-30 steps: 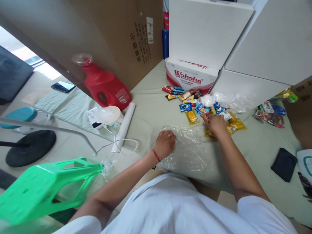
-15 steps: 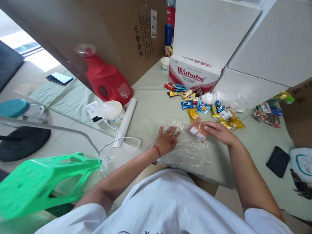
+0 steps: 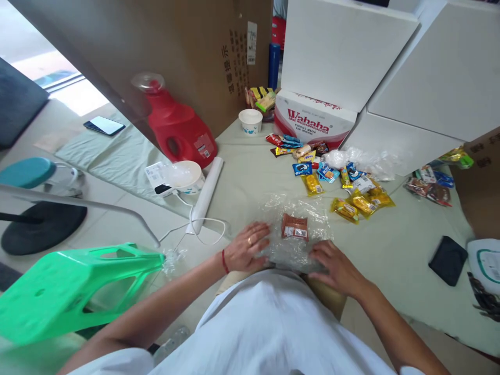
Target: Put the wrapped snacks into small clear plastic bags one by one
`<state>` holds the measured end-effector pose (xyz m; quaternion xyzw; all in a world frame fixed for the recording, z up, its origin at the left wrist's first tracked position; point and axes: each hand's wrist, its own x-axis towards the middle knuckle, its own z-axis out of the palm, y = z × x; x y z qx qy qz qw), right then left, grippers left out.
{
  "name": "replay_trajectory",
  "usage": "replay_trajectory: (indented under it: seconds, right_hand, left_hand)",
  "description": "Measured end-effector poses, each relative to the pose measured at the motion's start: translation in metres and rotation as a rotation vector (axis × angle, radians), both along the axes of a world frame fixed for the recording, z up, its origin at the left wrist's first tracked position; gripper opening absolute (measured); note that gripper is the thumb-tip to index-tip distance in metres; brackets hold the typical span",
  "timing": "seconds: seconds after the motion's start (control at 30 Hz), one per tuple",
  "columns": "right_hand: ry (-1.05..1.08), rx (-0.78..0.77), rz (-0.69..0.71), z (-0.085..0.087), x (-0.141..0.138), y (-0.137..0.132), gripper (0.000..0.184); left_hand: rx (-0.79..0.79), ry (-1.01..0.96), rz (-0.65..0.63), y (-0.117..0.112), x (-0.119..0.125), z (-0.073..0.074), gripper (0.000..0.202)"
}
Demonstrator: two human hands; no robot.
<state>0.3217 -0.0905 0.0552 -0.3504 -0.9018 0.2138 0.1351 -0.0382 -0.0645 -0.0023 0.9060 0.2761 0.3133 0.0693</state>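
A sheet of clear plastic film [image 3: 318,213] lies wrinkled on the cloth in front of me, with a small brown-wrapped snack packet [image 3: 295,227] on its middle, white label towards me. My left hand [image 3: 248,247], wearing a ring and a red wrist cord, is at the film's near left corner, its fingers bent around the edge. At the near right corner, my right hand [image 3: 334,265] has its fingers curled on the film. Neither hand touches the packet. Parts of the fingertips are blurred.
Several small snack packets [image 3: 312,184] lie beyond the film, before a Wahaha carton [image 3: 312,122]. To the left stand a red detergent jug [image 3: 182,127], a paper tub [image 3: 187,177] with a white cable, a white roll [image 3: 207,195] and a green stool [image 3: 78,291]. A black pouch [image 3: 448,260] lies right.
The brown packet has left my right hand and now rests on the film. Both hands have drawn back to the film's near corners.
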Motion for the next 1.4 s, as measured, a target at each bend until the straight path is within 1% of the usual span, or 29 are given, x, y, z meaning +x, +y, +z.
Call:
replay_trajectory:
  seconds: [0.03,0.07,0.13,0.2,0.27,0.3,0.37,0.4,0.47,0.53,0.57,0.63,0.67,0.7,0.73,0.8,0.83,0.87,0.9,0.93,0.97,1.0,1.03,1.07,1.13,1.2,1.23,1.33,1.4]
  right_hand:
    - [-0.031,0.011,-0.004,-0.008,0.009,-0.015,0.041]
    - [-0.048,0.038,-0.034,-0.017,0.016,-0.028,0.044]
    - [-0.035,0.086,-0.107,-0.032,0.024,-0.042,0.040]
    - [0.031,0.063,-0.126,-0.037,0.025,-0.042,0.028]
    - [0.098,-0.036,-0.092,-0.029,0.023,-0.029,0.021]
    - [0.118,-0.102,-0.080,-0.022,0.022,-0.019,0.022]
    - [0.137,-0.232,-0.110,-0.006,0.021,0.006,0.025]
    - [0.139,-0.287,-0.150,0.000,0.020,0.020,0.027]
    - [0.125,-0.348,-0.263,0.009,0.020,0.050,0.029]
    - [0.035,-0.347,-0.368,0.012,0.017,0.080,0.028]
    - [-0.058,-0.328,-0.408,0.014,0.014,0.093,0.026]
    - [-0.309,-0.246,-0.464,0.019,0.005,0.114,0.024]
    - [-0.426,-0.181,-0.482,0.024,0.000,0.123,0.024]
    - [-0.512,-0.104,-0.497,0.029,-0.007,0.130,0.026]
    - [-0.558,-0.027,-0.499,0.034,-0.015,0.137,0.027]
    - [-0.545,0.076,-0.429,0.041,-0.033,0.150,0.030]
    - [-0.523,0.085,-0.361,0.042,-0.042,0.157,0.030]
    - [-0.510,0.070,-0.285,0.040,-0.052,0.165,0.031]
    - [-0.510,0.046,-0.217,0.036,-0.062,0.173,0.033]
    - [-0.517,0.017,-0.168,0.030,-0.071,0.180,0.037]
    - [-0.527,-0.013,-0.140,0.023,-0.079,0.187,0.041]
    - [-0.536,-0.041,-0.126,0.016,-0.084,0.194,0.043]
    - [-0.538,-0.064,-0.119,0.011,-0.088,0.200,0.040]
    - [-0.533,-0.083,-0.113,0.007,-0.089,0.205,0.033]
    - [-0.517,-0.117,-0.087,0.006,-0.086,0.209,0.020]
    - [-0.440,-0.122,-0.044,0.014,-0.077,0.204,0.020]
    - [-0.380,-0.108,-0.024,0.019,-0.071,0.197,0.022]
    - [-0.227,-0.015,0.042,0.030,-0.057,0.161,0.025]
    - [-0.188,0.030,0.107,0.028,-0.051,0.132,0.028]
  left_hand:
    - [0.008,0.029,-0.083,-0.008,-0.007,-0.004,0.051]
    - [0.008,0.071,-0.124,-0.014,-0.012,-0.008,0.051]
    - [-0.012,0.161,-0.110,-0.022,-0.018,-0.016,0.038]
    - [-0.058,0.192,-0.068,-0.023,-0.017,-0.020,0.025]
    - [-0.147,0.147,-0.048,-0.020,-0.014,-0.017,0.016]
    - [-0.207,0.106,-0.046,-0.017,-0.012,-0.013,0.016]
    - [-0.346,0.001,-0.015,-0.008,-0.008,-0.001,0.024]
    - [-0.413,-0.051,0.037,-0.003,-0.006,0.005,0.028]
    - [-0.499,-0.102,0.218,0.013,0.000,0.016,0.035]
    - [-0.532,-0.040,0.464,0.031,0.007,0.021,0.035]
    - [-0.546,0.022,0.596,0.041,0.011,0.022,0.030]
    - [-0.583,0.127,0.829,0.058,0.017,0.022,0.015]
    - [-0.595,0.146,0.927,0.064,0.019,0.022,0.016]
    - [-0.591,0.139,1.009,0.068,0.019,0.023,0.024]
    - [-0.561,0.108,1.077,0.070,0.018,0.024,0.031]
    - [-0.414,-0.008,1.172,0.065,0.015,0.030,0.030]
    - [-0.315,-0.075,1.175,0.060,0.016,0.033,0.028]
    - [-0.220,-0.128,1.115,0.053,0.018,0.037,0.026]
    - [-0.142,-0.158,0.988,0.045,0.024,0.041,0.027]
    - [-0.097,-0.156,0.813,0.038,0.032,0.043,0.030]
    - [-0.085,-0.114,0.593,0.032,0.043,0.045,0.033]
    - [-0.092,-0.046,0.410,0.026,0.056,0.044,0.037]
    - [-0.125,0.045,0.297,0.023,0.069,0.043,0.040]
    - [-0.172,0.132,0.234,0.021,0.081,0.040,0.043]
    - [-0.271,0.262,0.213,0.020,0.101,0.033,0.049]
    - [-0.327,0.314,0.234,0.021,0.111,0.027,0.051]
    - [-0.335,0.317,0.242,0.022,0.113,0.024,0.051]
    - [-0.344,0.290,0.258,0.021,0.113,0.021,0.047]
    - [-0.386,0.275,0.276,0.020,0.112,0.022,0.042]
